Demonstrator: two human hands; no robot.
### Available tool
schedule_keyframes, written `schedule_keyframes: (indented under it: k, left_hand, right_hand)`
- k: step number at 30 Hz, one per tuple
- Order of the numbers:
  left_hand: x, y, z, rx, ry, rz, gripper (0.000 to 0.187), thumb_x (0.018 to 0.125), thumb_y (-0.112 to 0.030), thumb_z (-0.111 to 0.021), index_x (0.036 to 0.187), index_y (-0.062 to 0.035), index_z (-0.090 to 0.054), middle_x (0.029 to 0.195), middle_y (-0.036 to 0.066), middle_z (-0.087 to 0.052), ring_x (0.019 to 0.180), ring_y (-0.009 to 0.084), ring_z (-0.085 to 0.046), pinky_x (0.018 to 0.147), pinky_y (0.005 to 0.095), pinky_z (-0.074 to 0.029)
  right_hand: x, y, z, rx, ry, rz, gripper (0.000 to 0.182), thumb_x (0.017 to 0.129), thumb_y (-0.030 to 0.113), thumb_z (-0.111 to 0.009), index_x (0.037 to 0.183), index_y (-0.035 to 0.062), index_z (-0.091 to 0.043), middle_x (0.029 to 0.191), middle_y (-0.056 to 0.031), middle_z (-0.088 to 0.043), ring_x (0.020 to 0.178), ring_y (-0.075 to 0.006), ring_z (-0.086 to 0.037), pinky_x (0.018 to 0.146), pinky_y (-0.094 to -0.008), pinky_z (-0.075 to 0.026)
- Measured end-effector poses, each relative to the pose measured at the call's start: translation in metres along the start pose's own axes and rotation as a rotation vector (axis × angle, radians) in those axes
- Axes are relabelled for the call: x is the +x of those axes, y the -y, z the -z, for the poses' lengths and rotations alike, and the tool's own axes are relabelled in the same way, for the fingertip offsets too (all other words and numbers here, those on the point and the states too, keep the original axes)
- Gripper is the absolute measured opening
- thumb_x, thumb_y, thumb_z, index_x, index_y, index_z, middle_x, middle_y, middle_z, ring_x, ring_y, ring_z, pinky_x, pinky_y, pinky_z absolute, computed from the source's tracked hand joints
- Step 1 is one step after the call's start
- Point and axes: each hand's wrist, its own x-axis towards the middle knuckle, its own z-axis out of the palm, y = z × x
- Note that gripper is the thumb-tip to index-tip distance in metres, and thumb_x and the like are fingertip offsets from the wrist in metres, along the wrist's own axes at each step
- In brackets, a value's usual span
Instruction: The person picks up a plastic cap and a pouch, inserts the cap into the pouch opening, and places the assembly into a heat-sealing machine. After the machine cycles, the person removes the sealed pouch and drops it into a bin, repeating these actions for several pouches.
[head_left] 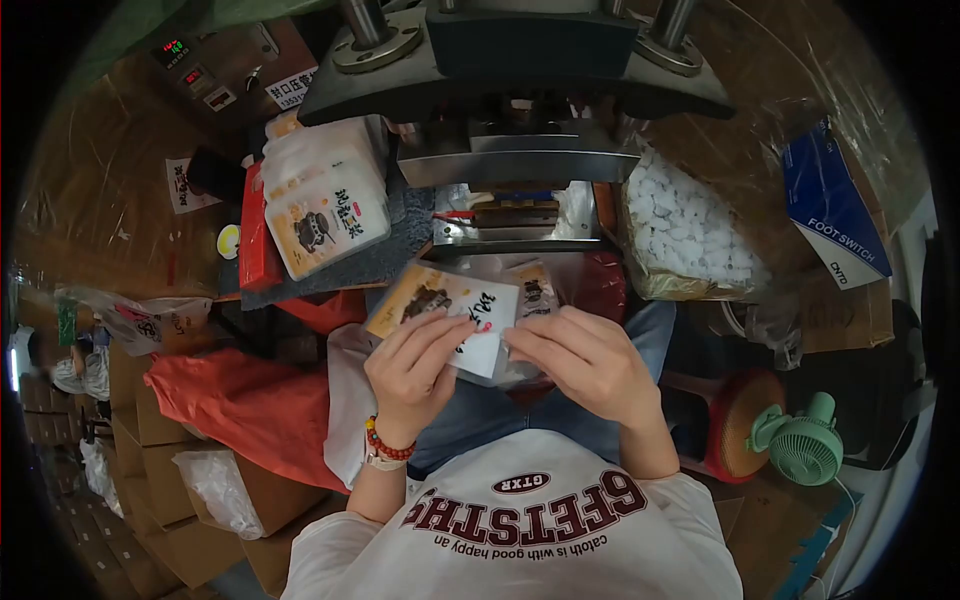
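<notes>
Over my lap, a white and orange printed plastic pouch (430, 298) is held with its cartoon picture and black lettering facing up. My left hand (412, 365) has its fingers closed on the pouch's lower edge. At the right edge of the same pouch, my right hand (585, 362) pinches with thumb and fingers; its fingertips are partly hidden. Another printed pouch (535, 285) lies just beyond the right hand. Ahead of both hands is a press with a metal jaw (520, 163) above a lower bar (515, 232).
A stack of printed pouches (330, 215) lies left on a grey cloth (408, 215), beside a red box (258, 240). At right are a box of small white plastic pieces (690, 225), a blue FOOT SWITCH box (835, 205) and a green fan (806, 448). A control box (225, 75) stands back left.
</notes>
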Motion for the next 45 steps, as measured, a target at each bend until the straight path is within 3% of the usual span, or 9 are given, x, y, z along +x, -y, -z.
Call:
schedule_keyframes:
  k: [8, 11, 17, 20, 29, 32, 34, 40, 45]
  left_hand:
    - [0.005, 0.000, -0.027, -0.149, -0.020, 0.061, 0.039, 0.063, 0.002, -0.059, 0.097, -0.0105, -0.070, 0.098, 0.004, -0.069, 0.091, 0.0237, -0.066, 0.074, 0.0320, -0.053]
    - [0.010, -0.003, -0.025, -0.033, -0.017, 0.009, 0.037, 0.063, 0.002, -0.059, 0.096, -0.0095, -0.070, 0.098, 0.004, -0.069, 0.092, 0.0236, -0.066, 0.074, 0.0319, -0.053]
    - [0.010, 0.000, -0.019, -0.339, 0.125, 0.062, 0.034, 0.062, 0.003, -0.058, 0.093, -0.0077, -0.070, 0.095, 0.005, -0.070, 0.092, 0.0247, -0.066, 0.078, 0.0334, -0.053]
    - [0.010, 0.006, -0.031, -0.335, 0.007, 0.131, 0.035, 0.062, 0.003, -0.058, 0.093, -0.0075, -0.070, 0.094, 0.005, -0.070, 0.092, 0.0247, -0.066, 0.079, 0.0338, -0.053]
    - [0.015, -0.001, -0.016, -0.091, 0.135, -0.002, 0.033, 0.065, 0.001, -0.063, 0.097, -0.0072, -0.070, 0.101, 0.005, -0.068, 0.088, 0.0260, -0.066, 0.073, 0.0319, -0.053]
    - [0.003, 0.010, -0.042, -0.352, 0.165, 0.109, 0.024, 0.073, -0.003, -0.067, 0.097, -0.0063, -0.070, 0.092, 0.006, -0.070, 0.073, 0.0185, -0.067, 0.063, 0.0288, -0.053]
    - [-0.004, 0.015, -0.065, -0.753, 0.460, 0.812, 0.015, 0.083, -0.012, -0.069, 0.093, -0.0013, -0.069, 0.082, 0.006, -0.070, 0.063, 0.0099, -0.064, 0.057, 0.0261, -0.052]
    - [0.053, 0.026, -0.084, -1.401, 0.133, 1.036, 0.022, 0.089, -0.015, -0.066, 0.093, 0.0060, -0.067, 0.087, 0.010, -0.070, 0.071, 0.0113, -0.066, 0.061, 0.0244, -0.054]
    - [0.064, 0.050, -0.097, -1.501, 0.152, 1.053, 0.023, 0.089, -0.015, -0.066, 0.098, 0.0054, -0.066, 0.094, 0.011, -0.069, 0.077, 0.0133, -0.067, 0.068, 0.0262, -0.055]
  right_hand:
    - [-0.012, -0.008, 0.015, 0.001, -0.206, -0.109, 0.029, 0.072, 0.005, -0.069, 0.098, -0.0031, -0.062, 0.089, -0.0102, -0.060, 0.076, -0.0242, -0.060, 0.062, -0.0341, -0.050]
    - [-0.011, -0.009, 0.012, -0.165, 0.025, -0.078, 0.028, 0.072, 0.005, -0.071, 0.096, -0.0034, -0.063, 0.088, -0.0103, -0.061, 0.075, -0.0241, -0.061, 0.062, -0.0333, -0.050]
    - [-0.004, -0.008, 0.019, 0.194, -0.009, -0.039, 0.026, 0.067, 0.002, -0.077, 0.090, -0.0039, -0.067, 0.085, -0.0134, -0.066, 0.073, -0.0236, -0.063, 0.061, -0.0302, -0.051]
    - [-0.009, -0.007, 0.016, 0.503, -0.287, -0.382, 0.022, 0.074, 0.003, -0.076, 0.094, -0.0024, -0.069, 0.093, -0.0123, -0.066, 0.078, -0.0182, -0.064, 0.066, -0.0273, -0.051]
    - [-0.016, -0.024, 0.007, 0.126, 0.091, -0.140, 0.030, 0.071, 0.002, -0.074, 0.100, -0.0013, -0.067, 0.098, -0.0116, -0.065, 0.084, -0.0269, -0.062, 0.072, -0.0301, -0.050]
    - [-0.006, -0.030, 0.008, 0.069, 0.028, -0.164, 0.034, 0.073, 0.004, -0.073, 0.105, -0.0002, -0.066, 0.103, -0.0125, -0.064, 0.087, -0.0294, -0.061, 0.075, -0.0333, -0.050]
    - [-0.002, -0.034, 0.014, 0.019, -0.114, -0.266, 0.035, 0.074, 0.007, -0.073, 0.107, 0.0005, -0.065, 0.107, -0.0131, -0.063, 0.087, -0.0286, -0.060, 0.077, -0.0352, -0.050]
    - [-0.006, -0.073, 0.055, -0.097, -0.384, -0.616, 0.026, 0.082, 0.006, -0.065, 0.107, -0.0013, -0.063, 0.104, -0.0147, -0.064, 0.087, -0.0255, -0.060, 0.080, -0.0324, -0.046]
    - [-0.033, -0.138, 0.030, -0.621, -0.002, -0.631, 0.031, 0.081, 0.010, -0.063, 0.112, 0.0023, -0.061, 0.098, -0.0152, -0.063, 0.094, -0.0353, -0.056, 0.085, -0.0416, -0.044]
